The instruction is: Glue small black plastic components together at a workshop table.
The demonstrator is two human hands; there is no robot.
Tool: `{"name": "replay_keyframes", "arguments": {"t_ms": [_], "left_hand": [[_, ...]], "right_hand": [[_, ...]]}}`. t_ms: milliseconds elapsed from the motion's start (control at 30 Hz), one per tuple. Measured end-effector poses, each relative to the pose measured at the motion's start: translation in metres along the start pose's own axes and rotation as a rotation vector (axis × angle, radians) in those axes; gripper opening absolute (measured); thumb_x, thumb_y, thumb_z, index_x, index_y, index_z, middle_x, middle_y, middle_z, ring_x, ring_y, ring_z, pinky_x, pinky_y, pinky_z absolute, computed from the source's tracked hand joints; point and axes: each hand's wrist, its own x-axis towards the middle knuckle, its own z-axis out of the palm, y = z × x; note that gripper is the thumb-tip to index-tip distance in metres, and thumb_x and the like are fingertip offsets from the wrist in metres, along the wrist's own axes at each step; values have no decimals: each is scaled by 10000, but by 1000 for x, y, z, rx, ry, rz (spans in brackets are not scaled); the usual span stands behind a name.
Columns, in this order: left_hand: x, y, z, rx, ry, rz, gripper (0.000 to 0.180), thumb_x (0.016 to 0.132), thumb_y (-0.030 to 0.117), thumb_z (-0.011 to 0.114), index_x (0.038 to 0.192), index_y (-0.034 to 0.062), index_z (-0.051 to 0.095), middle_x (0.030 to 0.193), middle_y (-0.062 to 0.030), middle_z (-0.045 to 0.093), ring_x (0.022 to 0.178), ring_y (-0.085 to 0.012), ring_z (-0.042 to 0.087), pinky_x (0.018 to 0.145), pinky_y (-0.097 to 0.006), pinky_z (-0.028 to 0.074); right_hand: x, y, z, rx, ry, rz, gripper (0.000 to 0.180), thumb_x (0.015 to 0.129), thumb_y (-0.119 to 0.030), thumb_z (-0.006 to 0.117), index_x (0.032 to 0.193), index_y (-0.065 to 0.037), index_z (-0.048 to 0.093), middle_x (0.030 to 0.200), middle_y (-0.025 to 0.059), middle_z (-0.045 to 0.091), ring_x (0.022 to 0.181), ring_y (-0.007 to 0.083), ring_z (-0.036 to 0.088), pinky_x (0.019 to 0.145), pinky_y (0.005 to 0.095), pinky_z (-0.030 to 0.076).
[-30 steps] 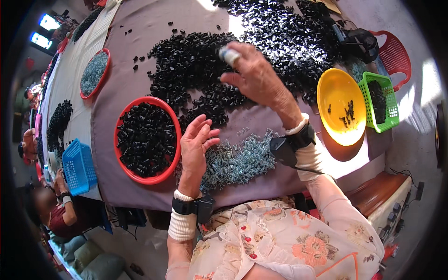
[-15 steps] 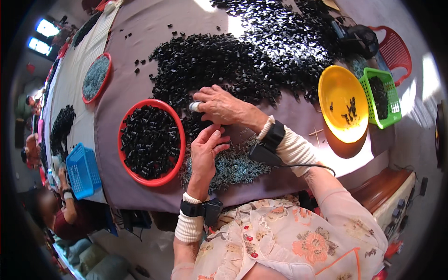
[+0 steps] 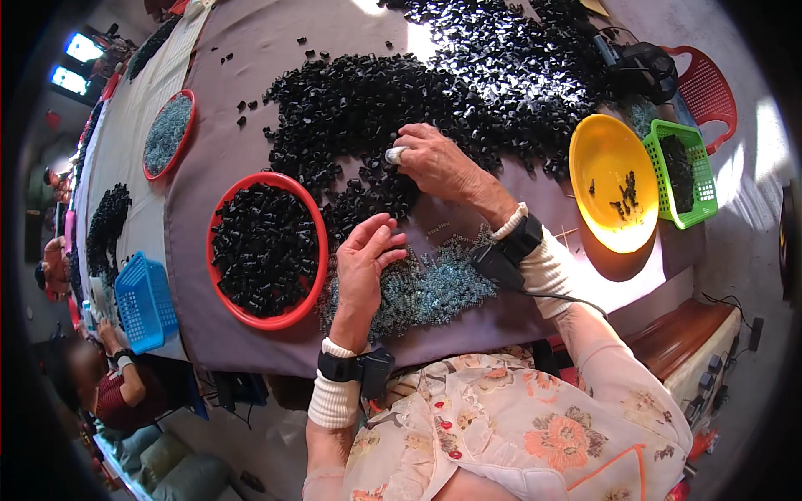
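Head view: right hand (image 3: 434,160) rests on the black parts pile (image 3: 393,100) at far centre of the desk (image 3: 217,167), fingers curled; whether it pinches a part, cannot tell. Left hand (image 3: 368,263) is loosely open, empty, over the blue-grey springs heap (image 3: 426,288) near the desk edge. Red bowl (image 3: 266,249) of black parts sits just left; yellow bowl (image 3: 614,182) right.

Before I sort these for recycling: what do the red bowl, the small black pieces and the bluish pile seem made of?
Red bowl: likely plastic, smooth uniform colour. Black pieces: probably moulded plastic, glossy glints. Bluish pile beside the left hand: looks like thin metal springs, coiled and shiny, though too small to confirm.
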Motion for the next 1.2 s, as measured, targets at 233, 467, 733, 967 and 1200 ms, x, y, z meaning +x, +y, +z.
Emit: {"name": "replay_keyframes", "arguments": {"t_ms": [233,467,733,967,1200], "left_hand": [[3,3,5,2,-1,29,343,905,98,554,1220,-19,483,1108,-134,586,908,-207,634,718,-300,554],[1,3,1,-11,7,42,364,888,127,589,1210,-13,494,1104,-117,580,888,-184,627,706,-281,542],[0,4,-2,5,19,24,366,902,111,560,1231,-21,471,1137,-149,570,915,-210,630,721,-291,550],[3,1,1,-16,-14,23,355,902,109,559,1223,-19,477,1135,-146,564,912,-213,630,728,-299,550],[2,0,-1,6,17,14,356,903,102,555,1227,-20,475,1116,-141,582,909,-213,631,719,-304,549]], "right_hand": [[-17,-29,-27,14,13,7,87,699,-96,649,785,-96,634,868,44,567,892,241,511,780,371,423],[-11,-37,-3,-59,-137,-32,102,665,-104,621,766,-116,624,813,31,519,874,223,481,746,361,379],[14,-22,11,-120,-127,34,178,706,-199,672,863,-116,659,1008,43,553,983,250,478,787,390,395],[15,-21,22,-137,-132,111,215,734,-218,669,915,-107,639,1077,53,510,1013,255,458,761,398,412],[2,-34,20,-77,-196,74,165,696,-105,611,860,-109,631,958,63,527,952,257,498,738,419,443]]}}
